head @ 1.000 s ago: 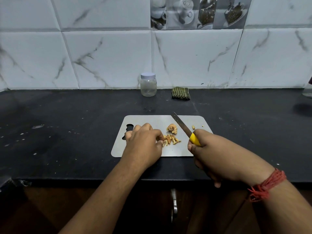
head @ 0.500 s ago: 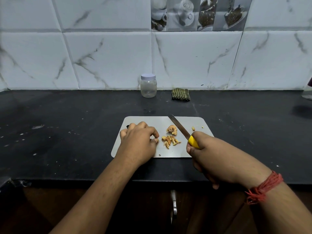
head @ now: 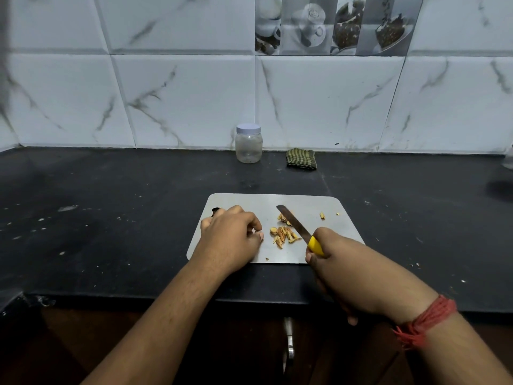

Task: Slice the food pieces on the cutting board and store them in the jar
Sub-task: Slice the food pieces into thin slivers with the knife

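Observation:
A grey cutting board (head: 249,200) lies on the black counter. On it sits a small pile of thin tan slices (head: 283,236), with an uncut chunk (head: 282,218) just behind it. My right hand (head: 347,269) grips the yellow handle of a knife (head: 294,224). The blade points away to the left and lies over the chunk. My left hand (head: 230,238) rests on the board left of the slices, fingers curled, with nothing visible in it. A clear jar (head: 248,145) with its white lid on stands by the wall behind the board.
A folded green striped cloth (head: 301,159) lies to the right of the jar by the tiled wall. A few stray bits (head: 322,215) sit near the board's far right corner. The counter's front edge runs just below the board, and a metal cabinet handle (head: 289,340) shows under it.
My left hand has pulled back to the left, off the slices it was touching. The knife has shifted slightly left and now lies over the chunk.

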